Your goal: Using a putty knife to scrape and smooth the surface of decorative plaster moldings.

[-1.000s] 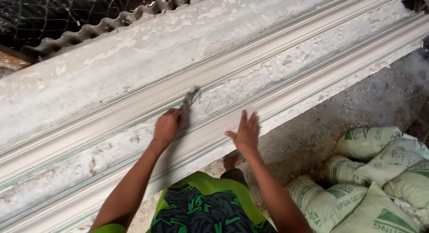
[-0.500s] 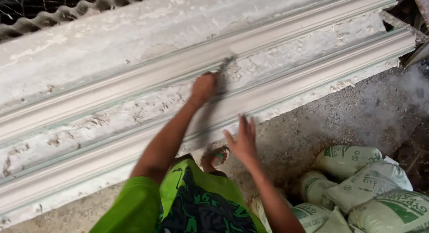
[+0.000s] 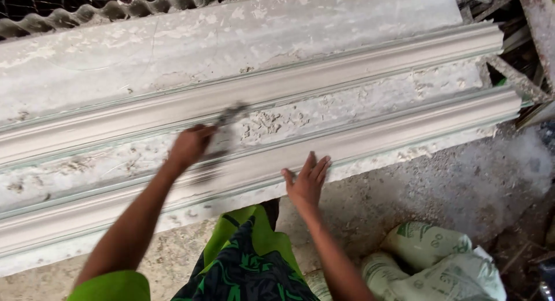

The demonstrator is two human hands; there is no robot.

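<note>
We've got a small metal scraper (image 3: 226, 121) clamped in our left hand (image 3: 189, 146), its blade pressed on the rough middle band of the long white plaster moulding (image 3: 370, 64). Just beside and below that grip, our right hand (image 3: 307, 182) lies flat, fingers spread, on the moulding's lower ridge. Pale sacks (image 3: 439, 260) sit further down.

Bare forearms — green sleeve (image 3: 113, 285), green-and-black patterned garment (image 3: 248, 266).

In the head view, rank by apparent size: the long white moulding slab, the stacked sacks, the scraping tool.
1. Moulding slab, spans nearly the whole frame.
2. Sacks, partly cut off.
3. Scraping tool in the left hand, blurred.
</note>
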